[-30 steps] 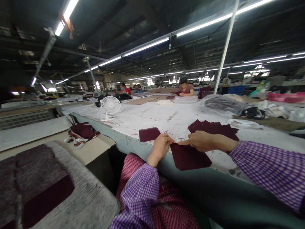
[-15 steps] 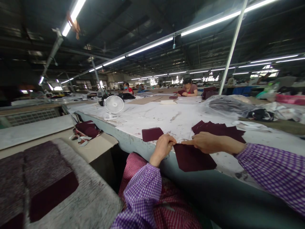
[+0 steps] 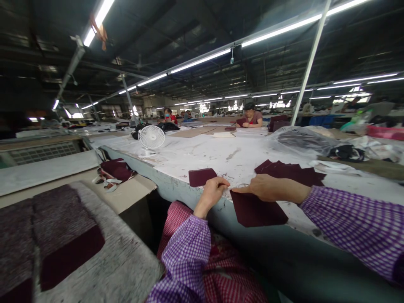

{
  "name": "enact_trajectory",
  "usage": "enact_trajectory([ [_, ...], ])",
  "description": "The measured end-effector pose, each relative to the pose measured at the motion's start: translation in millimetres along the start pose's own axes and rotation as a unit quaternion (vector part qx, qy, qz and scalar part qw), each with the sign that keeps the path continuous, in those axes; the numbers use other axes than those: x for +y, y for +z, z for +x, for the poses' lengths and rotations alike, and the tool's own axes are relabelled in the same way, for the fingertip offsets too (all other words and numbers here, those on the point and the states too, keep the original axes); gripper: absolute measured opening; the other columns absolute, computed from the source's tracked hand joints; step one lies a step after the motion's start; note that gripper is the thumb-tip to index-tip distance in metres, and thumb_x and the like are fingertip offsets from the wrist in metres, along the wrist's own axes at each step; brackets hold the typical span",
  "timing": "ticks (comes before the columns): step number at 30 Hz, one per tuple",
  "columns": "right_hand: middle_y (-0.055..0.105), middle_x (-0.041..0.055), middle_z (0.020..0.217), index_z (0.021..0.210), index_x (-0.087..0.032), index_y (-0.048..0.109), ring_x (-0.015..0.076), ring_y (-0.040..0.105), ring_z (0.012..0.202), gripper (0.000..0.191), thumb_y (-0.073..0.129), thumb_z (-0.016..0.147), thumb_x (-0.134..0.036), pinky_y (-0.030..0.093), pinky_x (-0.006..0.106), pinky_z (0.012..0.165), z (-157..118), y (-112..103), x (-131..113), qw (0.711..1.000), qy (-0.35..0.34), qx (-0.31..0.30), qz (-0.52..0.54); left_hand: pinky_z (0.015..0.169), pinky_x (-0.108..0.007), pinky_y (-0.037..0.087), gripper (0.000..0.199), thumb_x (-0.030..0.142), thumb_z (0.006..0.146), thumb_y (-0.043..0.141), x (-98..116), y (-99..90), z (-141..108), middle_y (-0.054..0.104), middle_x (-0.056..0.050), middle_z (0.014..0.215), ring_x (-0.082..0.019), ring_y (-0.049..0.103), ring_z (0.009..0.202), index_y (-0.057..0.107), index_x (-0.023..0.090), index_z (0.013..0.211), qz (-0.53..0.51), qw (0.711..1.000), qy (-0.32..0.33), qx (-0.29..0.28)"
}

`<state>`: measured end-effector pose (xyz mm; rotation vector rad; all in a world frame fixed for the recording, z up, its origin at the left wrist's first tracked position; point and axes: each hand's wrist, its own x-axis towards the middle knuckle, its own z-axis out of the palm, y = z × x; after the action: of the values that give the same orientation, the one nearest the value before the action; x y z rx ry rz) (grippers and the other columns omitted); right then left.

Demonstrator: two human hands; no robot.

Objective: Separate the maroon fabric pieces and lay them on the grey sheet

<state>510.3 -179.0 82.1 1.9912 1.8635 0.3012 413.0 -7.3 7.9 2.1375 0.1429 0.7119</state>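
Observation:
A dark maroon fabric piece (image 3: 257,212) lies at the white table's near edge, partly overhanging it. My right hand (image 3: 267,187) rests on its upper edge, index finger stretched toward the left corner and the other fingers curled. Just left of that corner is my left hand (image 3: 214,190), thumb and index finger pinched together; whatever is between them is too small to make out. A smaller maroon piece (image 3: 202,177) lies behind my left hand. Beyond my right hand, several overlapping maroon pieces (image 3: 288,171) are fanned out.
A white fan (image 3: 151,137) stands on the table (image 3: 189,152). Clear plastic (image 3: 299,141) lies at right. On the left are maroon scraps (image 3: 116,170) on cardboard and a grey board (image 3: 123,252) with maroon pieces. A person (image 3: 251,117) sits across the table.
My left hand has moved slightly left, away from the fabric corner. My right index finger has slid left to the corner, and the right forearm has shifted left too.

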Motion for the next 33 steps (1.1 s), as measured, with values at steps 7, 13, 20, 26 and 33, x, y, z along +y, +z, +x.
enact_trajectory([
  [7, 0.066, 0.0077, 0.077, 0.135, -0.031, 0.045, 0.0190, 0.060, 0.064, 0.052, 0.041, 0.087, -0.011, 0.033, 0.027, 0.055, -8.6, 6.9, -6.4, 0.997, 0.061, 0.023, -0.047, 0.103, -0.039, 0.036, 0.024, 0.024, 0.079, 0.063, -19.7, -15.8, -2.8, 0.065, -0.007, 0.113, -0.023, 0.050, 0.118, 0.066, 0.019, 0.102, 0.204, 0.974, 0.012, 0.101],
  [13, 0.063, 0.0063, 0.087, 0.105, -0.017, 0.060, 0.0159, 0.057, 0.074, 0.026, 0.053, 0.083, -0.030, 0.039, 0.025, 0.063, -8.6, 26.1, 24.1, 0.958, 0.091, 0.029, 0.269, 0.109, -0.042, 0.031, 0.044, 0.044, 0.081, 0.058, -48.7, -54.3, -11.4, 0.057, -0.011, 0.129, -0.026, 0.044, 0.128, 0.063, 0.015, 0.115, 0.158, 0.987, -0.013, 0.004],
  [20, 0.055, 0.0006, 0.069, 0.078, -0.016, 0.055, 0.0127, 0.047, 0.061, 0.023, 0.051, 0.079, -0.038, 0.036, 0.025, 0.056, -30.2, 42.3, 94.0, 0.883, 0.135, 0.101, 0.439, 0.112, -0.042, 0.030, 0.037, 0.018, 0.072, 0.063, -60.5, -75.8, -21.7, 0.060, -0.005, 0.125, -0.023, 0.048, 0.125, 0.068, 0.021, 0.109, 0.029, 0.998, 0.021, -0.046],
  [26, 0.065, 0.0047, 0.076, 0.082, -0.018, 0.064, 0.0177, 0.058, 0.069, 0.020, 0.050, 0.076, -0.032, 0.042, 0.028, 0.064, -74.9, 82.9, 166.7, 0.874, 0.376, 0.168, 0.257, 0.104, -0.039, 0.041, 0.030, 0.007, 0.075, 0.050, -48.4, -60.8, -21.2, 0.070, -0.004, 0.106, -0.020, 0.060, 0.110, 0.074, 0.019, 0.090, 0.050, 0.998, 0.017, 0.043],
  [33, 0.055, 0.0105, 0.130, 0.116, -0.017, 0.063, 0.0275, 0.056, 0.109, 0.041, 0.039, 0.083, -0.026, 0.043, 0.039, 0.091, -65.2, 106.1, 161.1, 0.901, 0.383, 0.166, 0.118, 0.094, -0.033, 0.049, 0.031, 0.012, 0.084, 0.047, -1.2, -32.8, -21.5, 0.071, -0.002, 0.103, -0.017, 0.064, 0.099, 0.071, 0.020, 0.101, 0.033, 0.997, 0.024, 0.061],
])
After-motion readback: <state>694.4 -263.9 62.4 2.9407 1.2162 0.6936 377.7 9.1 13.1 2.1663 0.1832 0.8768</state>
